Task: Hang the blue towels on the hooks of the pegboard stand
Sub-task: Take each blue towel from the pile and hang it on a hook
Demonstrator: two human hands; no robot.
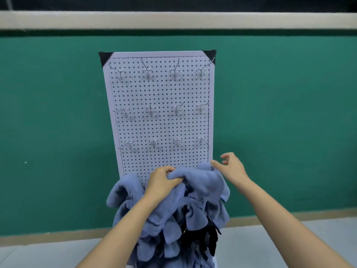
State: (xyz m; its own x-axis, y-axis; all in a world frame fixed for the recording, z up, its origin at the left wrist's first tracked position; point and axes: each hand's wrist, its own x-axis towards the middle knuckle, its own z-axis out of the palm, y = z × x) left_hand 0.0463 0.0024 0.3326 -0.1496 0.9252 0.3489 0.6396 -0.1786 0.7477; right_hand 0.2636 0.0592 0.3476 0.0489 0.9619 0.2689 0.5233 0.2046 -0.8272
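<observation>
A white pegboard stand (160, 120) stands upright against a green wall, with three rows of bare metal hooks (151, 109). A heap of blue towels (202, 192) is bunched over its lower part, hiding the bottom of the board. My left hand (163, 180) grips a fold of the top blue towel in the middle of the heap. My right hand (231, 167) hovers at the heap's upper right edge with fingers spread and loosely bent, holding nothing; its thumb is close to the towel.
The green wall (58, 122) runs behind the stand, with a pale beam (173, 19) above. A tan skirting strip and grey floor (270, 238) lie below. Something black (204, 238) shows among the lower towels.
</observation>
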